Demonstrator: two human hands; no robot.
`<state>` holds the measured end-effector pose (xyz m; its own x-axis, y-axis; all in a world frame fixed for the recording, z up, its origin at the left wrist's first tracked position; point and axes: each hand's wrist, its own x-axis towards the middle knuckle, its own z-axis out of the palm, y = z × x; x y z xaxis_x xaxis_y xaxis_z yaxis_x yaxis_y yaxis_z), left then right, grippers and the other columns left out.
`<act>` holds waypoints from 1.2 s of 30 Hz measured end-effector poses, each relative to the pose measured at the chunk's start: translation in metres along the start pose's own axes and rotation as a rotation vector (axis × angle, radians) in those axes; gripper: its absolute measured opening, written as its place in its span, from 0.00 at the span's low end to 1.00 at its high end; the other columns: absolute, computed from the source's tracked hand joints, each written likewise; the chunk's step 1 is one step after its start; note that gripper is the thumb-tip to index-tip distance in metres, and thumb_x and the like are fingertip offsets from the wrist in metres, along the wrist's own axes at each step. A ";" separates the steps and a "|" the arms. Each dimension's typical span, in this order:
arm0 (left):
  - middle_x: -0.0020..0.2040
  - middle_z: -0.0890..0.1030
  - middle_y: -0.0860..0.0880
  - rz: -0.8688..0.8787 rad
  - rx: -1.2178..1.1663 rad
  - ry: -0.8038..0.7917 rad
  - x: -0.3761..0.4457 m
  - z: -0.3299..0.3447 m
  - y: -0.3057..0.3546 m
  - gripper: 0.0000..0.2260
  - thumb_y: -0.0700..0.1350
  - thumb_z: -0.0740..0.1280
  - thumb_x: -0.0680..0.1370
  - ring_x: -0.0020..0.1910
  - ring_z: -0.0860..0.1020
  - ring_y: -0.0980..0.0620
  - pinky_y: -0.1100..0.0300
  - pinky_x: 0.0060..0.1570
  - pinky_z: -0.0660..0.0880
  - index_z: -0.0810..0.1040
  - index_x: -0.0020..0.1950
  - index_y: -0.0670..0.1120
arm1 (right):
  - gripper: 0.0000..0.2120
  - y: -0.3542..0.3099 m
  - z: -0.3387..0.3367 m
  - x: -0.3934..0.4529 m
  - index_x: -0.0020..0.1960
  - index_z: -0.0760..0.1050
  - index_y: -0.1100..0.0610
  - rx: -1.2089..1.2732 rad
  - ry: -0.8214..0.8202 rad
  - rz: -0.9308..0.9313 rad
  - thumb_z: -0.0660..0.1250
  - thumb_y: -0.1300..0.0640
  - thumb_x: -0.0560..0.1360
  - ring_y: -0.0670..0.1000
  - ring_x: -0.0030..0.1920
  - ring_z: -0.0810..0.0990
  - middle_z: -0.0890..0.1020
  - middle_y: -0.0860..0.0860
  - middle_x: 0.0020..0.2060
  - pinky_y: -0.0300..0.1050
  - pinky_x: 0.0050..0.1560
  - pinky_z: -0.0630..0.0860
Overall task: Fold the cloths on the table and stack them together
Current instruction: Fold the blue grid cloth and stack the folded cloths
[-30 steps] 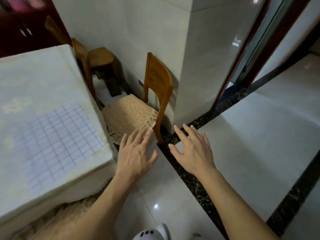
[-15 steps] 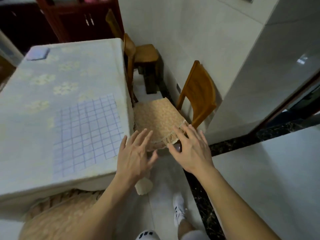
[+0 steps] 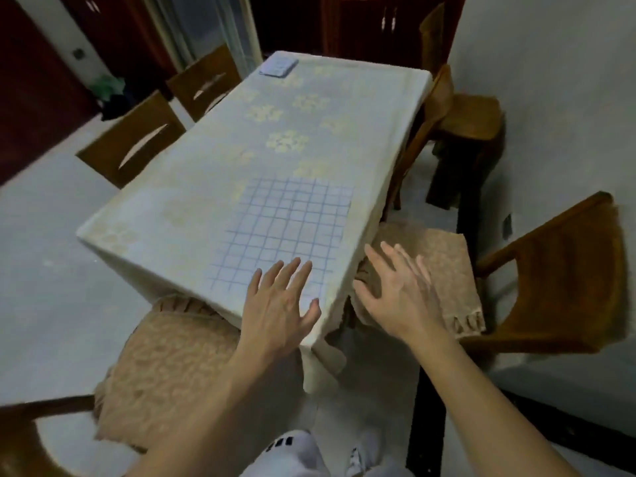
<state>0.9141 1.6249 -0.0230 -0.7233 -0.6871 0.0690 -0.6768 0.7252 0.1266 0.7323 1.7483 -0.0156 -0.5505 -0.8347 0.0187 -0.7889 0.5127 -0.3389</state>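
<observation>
My view has swung round to the surface (image 3: 179,208), both hands (image 3: 280,304) wide and empty, now nearing the white blue-checked flat cloth (image 3: 285,232).

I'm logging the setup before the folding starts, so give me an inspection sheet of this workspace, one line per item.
Surface: table under a pale flower-print tablecloth, seen from its near corner.
Job's things: checked cloth lies spread flat at the near end; small folded cloth sits at the far corner.
Clutter: nothing seen on the tabletop besides the cloths.
Grippers: left hand open, fingers spread over the near edge of the checked cloth, contact unclear; right hand open, past the table corner, in front of the cushioned chair, holding nothing.
Cables: nothing seen.
Surroundings: wooden chairs around the table, dark cabinets behind, pale tiled floor.
</observation>
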 end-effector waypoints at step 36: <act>0.65 0.79 0.43 0.616 0.054 0.007 0.079 0.142 -0.290 0.10 0.44 0.62 0.77 0.67 0.74 0.39 0.37 0.70 0.65 0.80 0.53 0.44 | 0.17 -0.091 0.214 0.098 0.52 0.83 0.57 -0.230 -0.150 -0.363 0.77 0.51 0.67 0.58 0.76 0.65 0.70 0.58 0.74 0.63 0.74 0.60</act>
<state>1.0341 1.3670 -0.1946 -0.9826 -0.1416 0.1200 -0.1413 0.9899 0.0110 0.8084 1.5768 -0.1841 -0.1948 -0.9798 -0.0448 -0.9730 0.1988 -0.1176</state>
